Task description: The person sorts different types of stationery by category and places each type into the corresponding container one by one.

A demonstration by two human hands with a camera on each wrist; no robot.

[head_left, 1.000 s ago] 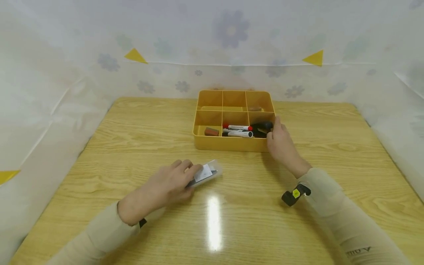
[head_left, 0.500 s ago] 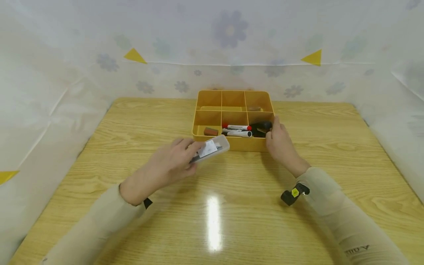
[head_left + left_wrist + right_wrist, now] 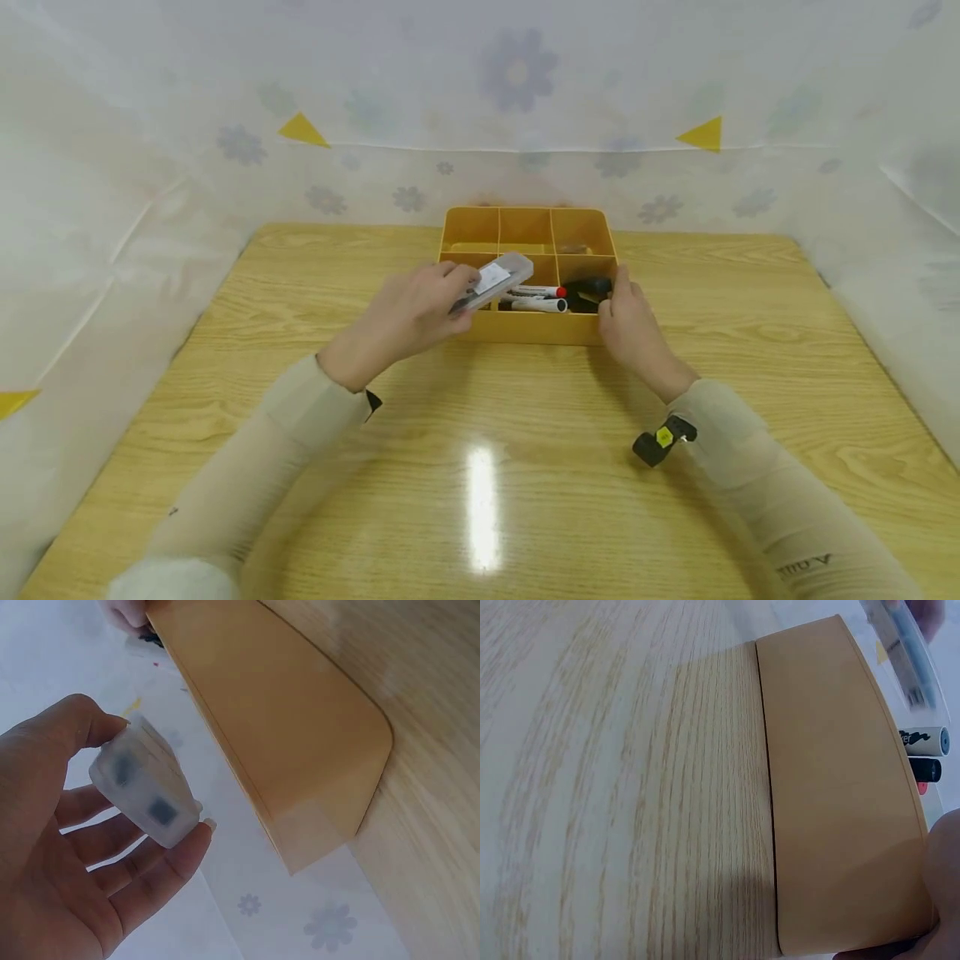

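Note:
My left hand (image 3: pixel 420 315) grips a slim, clear plastic case (image 3: pixel 504 277) by its near end. A white label and dark contents show through it. The case is tilted up over the front of the yellow divided box (image 3: pixel 543 330), overlapping the front left and middle compartments. In the left wrist view, thumb and fingers close around the case (image 3: pixel 142 784), above the box wall (image 3: pixel 270 712). My right hand (image 3: pixel 636 329) holds the box at its front right corner, thumb outside. Several markers (image 3: pixel 538 305) lie in the front middle compartment, beside a black object (image 3: pixel 592 286) in the right one.
The box stands at the back of the wood-grain table (image 3: pixel 480 417), near a flowered white sheet (image 3: pixel 375 75) hung behind and at both sides. A small brownish item (image 3: pixel 573 248) lies in the back right compartment.
My left hand has lifted the case off the area in front of the box and carried it forward and right, over the box. The right hand stays at the corner.

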